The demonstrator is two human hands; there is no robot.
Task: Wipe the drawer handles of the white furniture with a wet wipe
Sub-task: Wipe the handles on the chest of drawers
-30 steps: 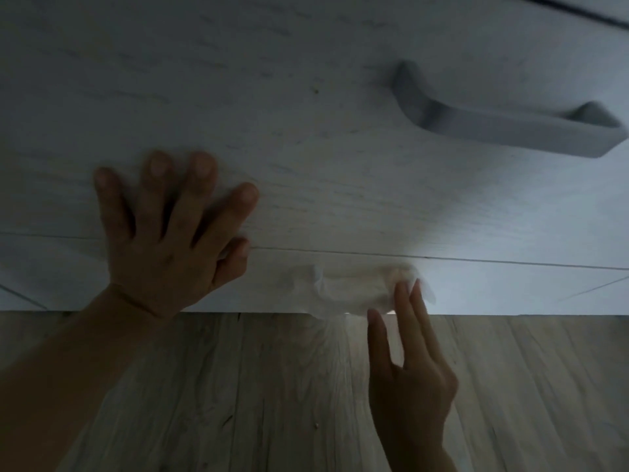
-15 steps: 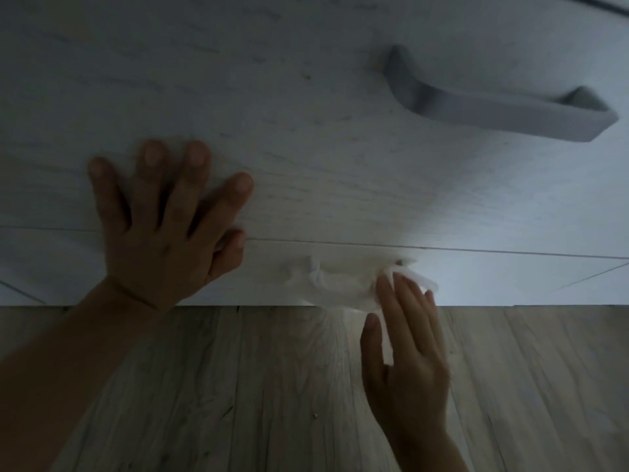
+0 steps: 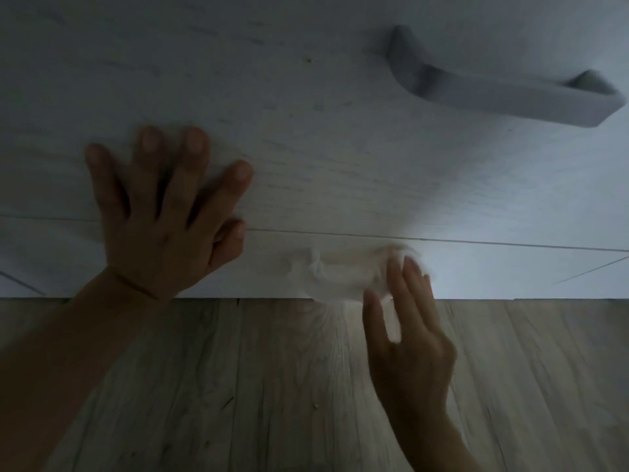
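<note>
A white drawer front point(image 3: 306, 131) fills the upper part of the head view. Its grey bar handle point(image 3: 493, 86) sits at the upper right, untouched by either hand. My left hand point(image 3: 163, 216) lies flat with spread fingers on the lower left of the drawer front. A crumpled white wet wipe point(image 3: 337, 277) lies against the white base strip below the drawer. My right hand point(image 3: 408, 321) presses the wipe's right end against the strip with straight fingers.
A thin seam point(image 3: 476, 243) divides the drawer front from the base strip point(image 3: 510, 274). Wood-look floor point(image 3: 272, 386) spreads below the furniture's bottom edge. The scene is dim, with a brighter patch on the strip at the right.
My right hand has slid slightly along the base strip with the wipe. My left hand stays flat on the drawer front. The view has shifted a little.
</note>
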